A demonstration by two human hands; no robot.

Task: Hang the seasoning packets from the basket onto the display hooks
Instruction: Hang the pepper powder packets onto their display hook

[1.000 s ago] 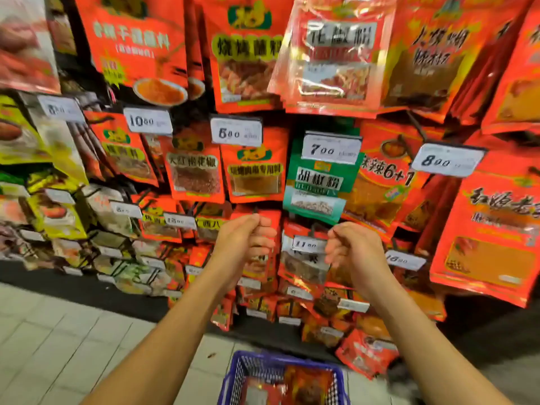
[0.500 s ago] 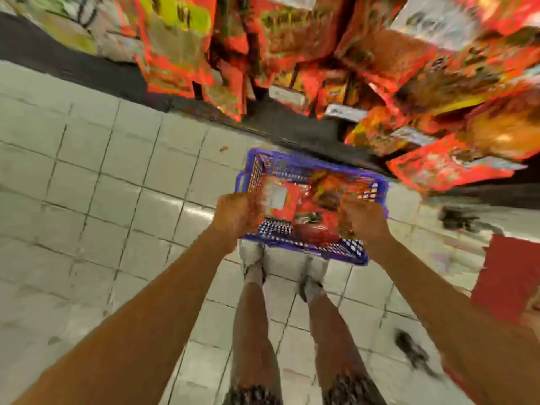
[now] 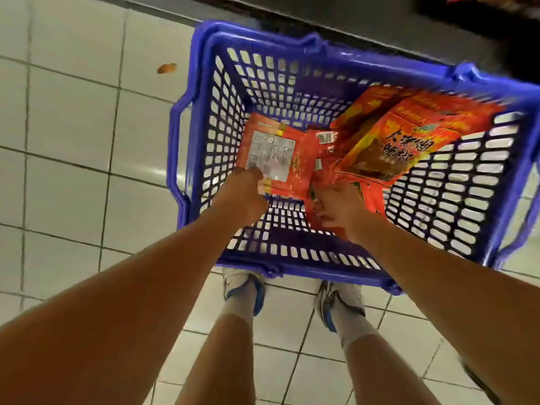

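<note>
A blue plastic basket stands on the tiled floor at my feet and holds several orange-red seasoning packets. My left hand is inside it, fingers curled on the near edge of a packet lying back side up, its white label showing. My right hand grips the lower edge of another orange packet in the pile. A front-side-up packet with black characters leans against the right wall. The display hooks are out of view.
The dark base of the display shelf runs along the top, right behind the basket. White floor tiles spread to the left. My two shoes stand against the basket's near rim. A small brown scrap lies on the floor.
My view dropped from the hanging display to the basket. Both hands came down from the hooks into the basket and now hold packets.
</note>
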